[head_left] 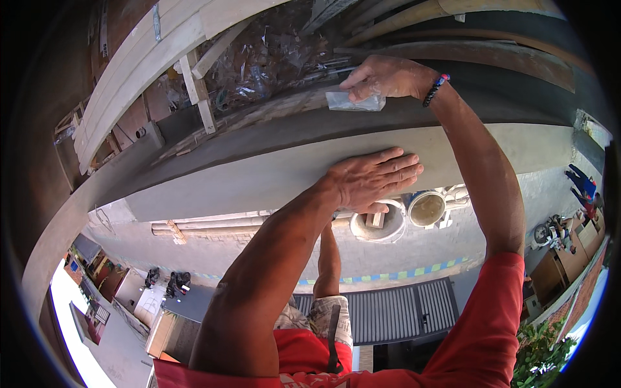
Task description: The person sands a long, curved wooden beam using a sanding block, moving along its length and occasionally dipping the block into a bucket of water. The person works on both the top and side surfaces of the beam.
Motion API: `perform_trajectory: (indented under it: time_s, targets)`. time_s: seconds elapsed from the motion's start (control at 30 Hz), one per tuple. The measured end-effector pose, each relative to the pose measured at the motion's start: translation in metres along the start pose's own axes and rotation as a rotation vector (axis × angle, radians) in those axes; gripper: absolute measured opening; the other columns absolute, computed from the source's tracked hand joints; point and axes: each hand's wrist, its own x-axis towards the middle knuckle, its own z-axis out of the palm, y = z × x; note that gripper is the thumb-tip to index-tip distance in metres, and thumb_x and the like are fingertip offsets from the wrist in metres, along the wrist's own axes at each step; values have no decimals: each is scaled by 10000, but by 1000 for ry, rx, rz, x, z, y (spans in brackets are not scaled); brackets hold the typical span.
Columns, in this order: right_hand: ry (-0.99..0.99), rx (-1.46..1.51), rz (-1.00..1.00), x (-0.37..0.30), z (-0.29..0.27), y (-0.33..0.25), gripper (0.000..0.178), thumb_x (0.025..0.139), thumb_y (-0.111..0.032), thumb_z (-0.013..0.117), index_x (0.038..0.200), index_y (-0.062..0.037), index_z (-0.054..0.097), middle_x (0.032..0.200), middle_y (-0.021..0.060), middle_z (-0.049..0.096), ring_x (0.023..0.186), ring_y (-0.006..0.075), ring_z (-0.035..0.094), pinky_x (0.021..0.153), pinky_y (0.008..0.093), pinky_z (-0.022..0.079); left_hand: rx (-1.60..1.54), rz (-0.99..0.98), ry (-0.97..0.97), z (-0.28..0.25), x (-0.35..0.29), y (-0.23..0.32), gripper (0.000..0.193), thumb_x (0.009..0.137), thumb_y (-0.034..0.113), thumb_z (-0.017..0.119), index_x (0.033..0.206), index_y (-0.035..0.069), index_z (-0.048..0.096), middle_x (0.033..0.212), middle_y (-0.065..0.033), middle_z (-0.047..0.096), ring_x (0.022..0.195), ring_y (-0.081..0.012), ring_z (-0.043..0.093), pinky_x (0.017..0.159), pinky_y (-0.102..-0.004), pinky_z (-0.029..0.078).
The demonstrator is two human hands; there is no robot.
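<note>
My left hand (375, 176) lies flat, fingers stretched out, on the smooth pale grey face of a long plastered beam (259, 178). Farther up, my right hand (393, 79) grips a flat, pale rectangular plate (352, 101) by its edge. Whether it is a scraper or another flat tool I cannot tell. The plate is over the darker grey strip (466, 97) behind the beam's pale face, and I cannot tell whether it touches. A beaded bracelet circles my right wrist.
Beyond the beam lie wooden boards (142, 58), bamboo poles (414, 16) and clear plastic litter (259, 68). Far below are a white bucket (394, 229), a second bucket (427, 208) and more poles (213, 226). A dark slatted gate (388, 320) and a person (585, 186) also show.
</note>
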Motion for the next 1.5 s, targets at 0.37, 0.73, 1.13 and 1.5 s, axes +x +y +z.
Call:
perform_trajectory:
  time_s: [0.37,0.73,1.13,1.5]
  targets:
    - [-133,-308,183,32,28,14,472,826,-333,705,1240,-108,677,1139,117,709,1038,272,646,894,367,482,-30,14,42,3,7,1,803,945,626,370,1544,107,246,1641,-34,124,1520,-192,25,1245,-438,-52]
    - [-107,-97,-54,33,56,-22,465,850,-312,691,1256,-88,664,1149,133,708,1062,253,643,915,330,467,-90,6,-13,5,-10,-2,800,947,614,384,1544,100,243,1638,-43,139,1519,-195,40,1248,-426,-45]
    - [465,-122,-59,1,-14,-51,449,762,-355,690,1121,-87,721,1042,174,717,997,345,679,869,423,530,-132,1,-15,7,-3,-9,796,851,595,560,1419,45,466,1518,-138,388,1463,-313,228,1215,-508,97]
    - [949,769,-371,-208,185,-36,614,892,-448,677,1324,-21,590,1175,196,655,1085,270,617,920,385,482,-216,15,40,12,-2,-9,745,851,480,610,1396,0,443,1480,-204,418,1412,-383,334,1162,-560,219]
